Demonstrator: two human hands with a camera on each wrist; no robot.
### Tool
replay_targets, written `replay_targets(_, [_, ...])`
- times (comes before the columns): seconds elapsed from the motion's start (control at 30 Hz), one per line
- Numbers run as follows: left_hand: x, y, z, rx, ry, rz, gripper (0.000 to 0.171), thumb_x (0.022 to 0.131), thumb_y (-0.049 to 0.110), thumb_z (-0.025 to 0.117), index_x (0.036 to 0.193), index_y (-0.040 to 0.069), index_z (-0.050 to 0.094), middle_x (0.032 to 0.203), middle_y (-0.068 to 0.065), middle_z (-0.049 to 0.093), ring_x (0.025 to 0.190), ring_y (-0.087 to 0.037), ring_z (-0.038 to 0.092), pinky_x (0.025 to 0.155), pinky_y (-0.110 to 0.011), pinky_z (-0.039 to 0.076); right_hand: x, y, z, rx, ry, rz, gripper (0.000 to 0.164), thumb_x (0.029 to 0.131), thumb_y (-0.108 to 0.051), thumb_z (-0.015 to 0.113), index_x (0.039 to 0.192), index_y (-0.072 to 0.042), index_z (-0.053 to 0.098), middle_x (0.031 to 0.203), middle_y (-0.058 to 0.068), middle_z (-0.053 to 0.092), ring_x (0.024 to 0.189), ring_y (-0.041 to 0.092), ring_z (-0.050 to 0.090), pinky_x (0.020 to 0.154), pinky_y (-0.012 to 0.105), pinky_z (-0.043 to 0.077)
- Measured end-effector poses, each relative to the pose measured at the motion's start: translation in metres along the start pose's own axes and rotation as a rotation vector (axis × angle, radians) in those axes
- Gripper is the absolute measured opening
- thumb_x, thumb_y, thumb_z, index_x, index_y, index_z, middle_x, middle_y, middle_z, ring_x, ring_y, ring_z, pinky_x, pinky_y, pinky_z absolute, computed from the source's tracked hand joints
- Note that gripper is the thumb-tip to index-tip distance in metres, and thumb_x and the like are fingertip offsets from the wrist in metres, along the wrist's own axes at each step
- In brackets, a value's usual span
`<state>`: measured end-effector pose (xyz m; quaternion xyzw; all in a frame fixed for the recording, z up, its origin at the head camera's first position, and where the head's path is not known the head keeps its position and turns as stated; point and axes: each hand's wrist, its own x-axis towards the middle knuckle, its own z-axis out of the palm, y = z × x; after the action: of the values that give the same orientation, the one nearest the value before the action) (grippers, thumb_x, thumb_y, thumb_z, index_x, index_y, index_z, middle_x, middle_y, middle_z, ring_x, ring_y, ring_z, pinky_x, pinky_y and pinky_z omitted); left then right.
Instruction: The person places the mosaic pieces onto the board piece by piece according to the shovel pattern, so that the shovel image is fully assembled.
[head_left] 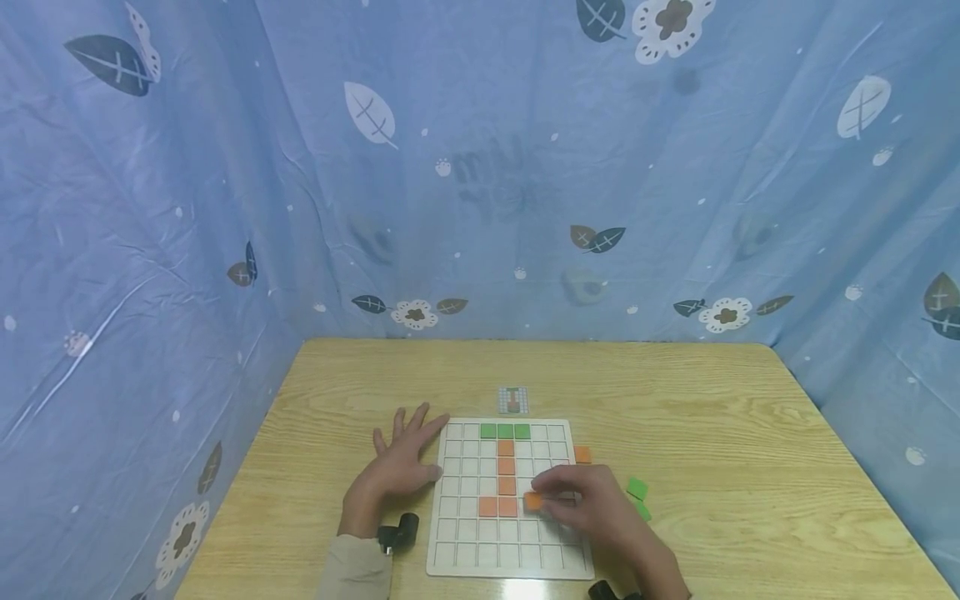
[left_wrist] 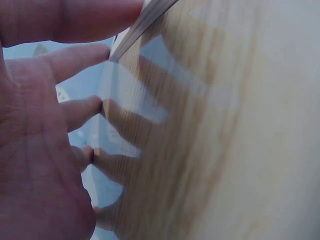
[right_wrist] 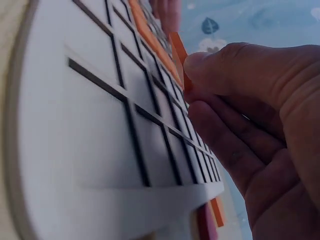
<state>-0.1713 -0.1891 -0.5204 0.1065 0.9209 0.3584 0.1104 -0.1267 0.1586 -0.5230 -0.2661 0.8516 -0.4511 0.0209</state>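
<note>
the grid board (head_left: pixel 510 573) has three green tiles (head_left: pixel 506 431) and five orange tiles (head_left: pixel 507 486) in its cells (head_left: pixel 467 530) — the right hand (head_left: pixel 588 496) pinches another orange tile (head_left: pixel 533 501) over it; the left hand (head_left: pixel 401 462), fingers spread, touches its edge.

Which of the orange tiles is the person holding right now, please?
The orange tile pinched by the right hand, over the grid board; the other visible orange tiles lie unheld in the board's cells or beside its right edge.
</note>
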Motion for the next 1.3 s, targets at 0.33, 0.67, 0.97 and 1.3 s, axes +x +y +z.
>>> replay_targets(0.33, [-0.001, 0.002, 0.000, 0.002, 0.004, -0.010, 0.090, 0.082, 0.010, 0.074, 0.167, 0.016, 0.046, 0.183, -0.023, 0.016, 0.167, -0.056, -0.010, 0.119, -0.087, -0.019, 0.001, -0.002, 0.012, -0.070, 0.019, -0.051, 0.026, 0.086, -0.001, 0.085, 0.109, -0.015, 0.085, 0.106, -0.007, 0.085, 0.102, 0.006, 0.079, 0.092, 0.030, 0.066])
replay_targets(0.67, [0.000, 0.002, 0.000, 0.013, 0.011, -0.013, 0.090, 0.082, 0.009, 0.075, 0.167, 0.017, 0.047, 0.183, -0.023, 0.017, 0.167, -0.056, -0.008, 0.119, -0.087, -0.018, 0.002, -0.006, 0.018, -0.133, 0.038, -0.090, 0.029, 0.084, -0.001, 0.085, 0.110, -0.014, 0.085, 0.108, -0.005, 0.085, 0.104, 0.011, 0.079, 0.094, 0.034, 0.066])
replay_targets(0.97, [0.000, 0.001, 0.001, 0.012, 0.004, -0.010, 0.090, 0.082, 0.010, 0.074, 0.168, 0.017, 0.046, 0.183, -0.023, 0.016, 0.167, -0.057, -0.009, 0.119, -0.087, -0.019, 0.002, -0.004, 0.022, -0.160, 0.063, -0.144, 0.027, 0.084, -0.001, 0.086, 0.108, -0.015, 0.085, 0.106, -0.006, 0.085, 0.101, 0.010, 0.079, 0.091, 0.033, 0.066])
replay_targets(1.3, [0.000, 0.001, 0.001, 0.014, 0.007, -0.015, 0.090, 0.083, 0.009, 0.076, 0.167, 0.017, 0.047, 0.183, -0.023, 0.016, 0.167, -0.056, -0.009, 0.119, -0.087, -0.019, 0.005, -0.006, 0.012, -0.124, 0.059, -0.074, 0.028, 0.084, -0.002, 0.087, 0.110, -0.014, 0.085, 0.108, -0.006, 0.085, 0.102, 0.010, 0.079, 0.093, 0.032, 0.065])
